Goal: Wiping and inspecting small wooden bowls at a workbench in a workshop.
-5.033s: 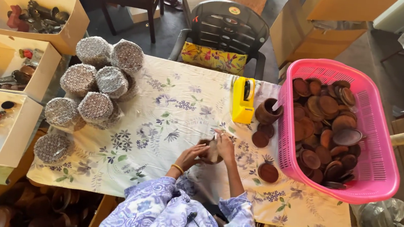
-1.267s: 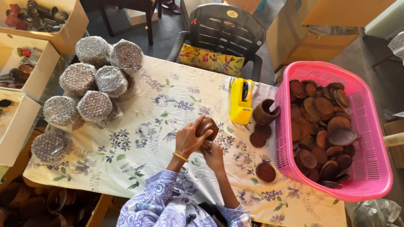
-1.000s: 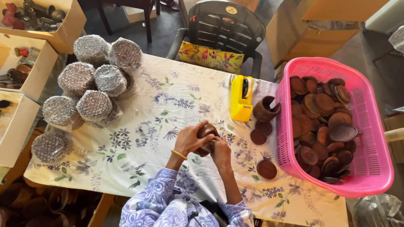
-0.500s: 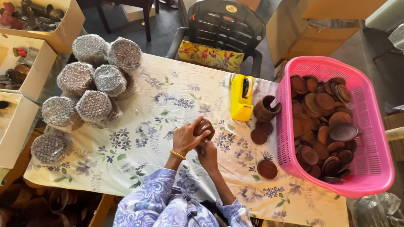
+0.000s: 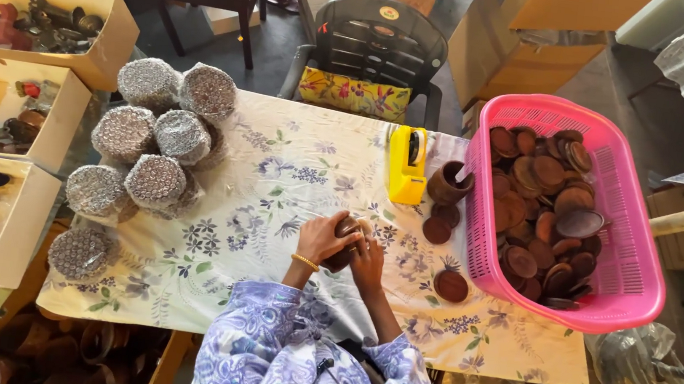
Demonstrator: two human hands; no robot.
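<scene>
Both hands, left hand [image 5: 322, 238] and right hand [image 5: 369, 254], are clamped together on a small brown bowl [image 5: 346, 236] at table centre, and a loose grip could drop it toward the loose lids [image 5: 438, 230] at three o'clock

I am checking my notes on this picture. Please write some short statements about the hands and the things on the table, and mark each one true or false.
1. Both hands, left hand and right hand, hold one small brown piece. True.
2. The pink basket holds green bottles. False: it holds brown discs and bowls.
3. The yellow tape dispenser stands beside a small brown pot. True.
4. The wrapped bundles lie to the person's right. False: they lie to the left.
5. The tablecloth is plain white. False: it has a floral print.
</scene>
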